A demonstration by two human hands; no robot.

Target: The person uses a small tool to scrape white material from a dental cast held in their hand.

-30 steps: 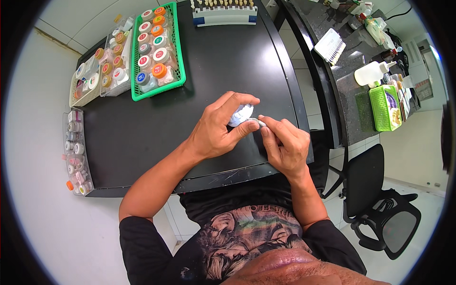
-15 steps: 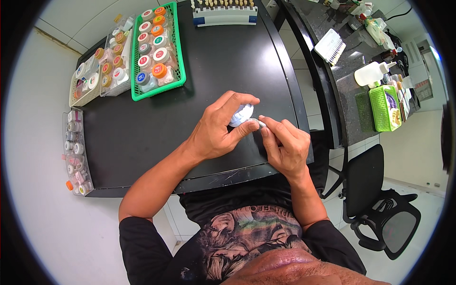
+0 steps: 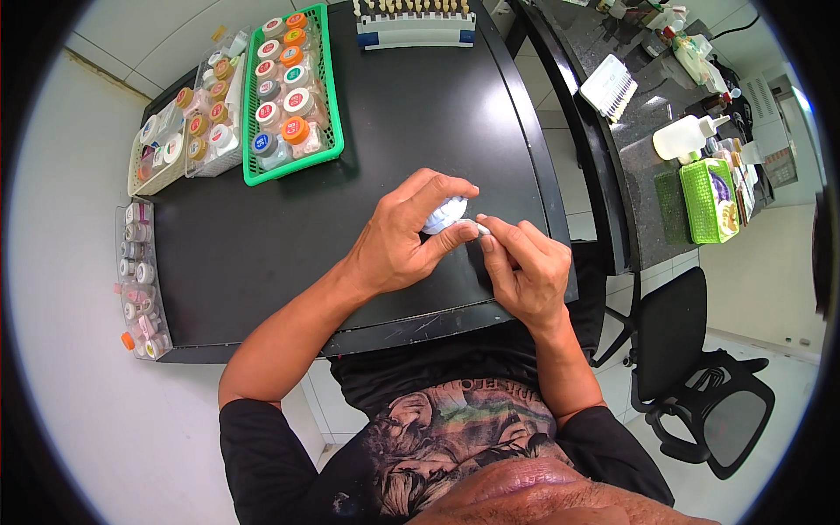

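Note:
Above the front part of the black table, my left hand [image 3: 404, 229] curls its thumb and fingers around a pale bluish-white dental cast [image 3: 444, 215]. Fingers cover part of the cast. My right hand [image 3: 530, 267] is closed in a pinch at the cast's right side, beside my left thumb tip. Between the two hands a small whitish piece [image 3: 482, 229] shows at the right fingertips. Whether it is joined to the cast I cannot tell.
On the black table [image 3: 254, 280] stand a green basket [image 3: 336, 131] of capped jars, more jar trays at left, and a tooth shade guide [image 3: 416, 33] at the back. Right, a dark counter [image 3: 643, 188] bears a squeeze bottle [image 3: 682, 138] and light-green basket [image 3: 696, 206]. A chair [image 3: 669, 332] stands nearby.
The cast has turned very slightly in my left hand, and the small piece at my right fingertips has shifted a little. Both hands keep nearly the same place.

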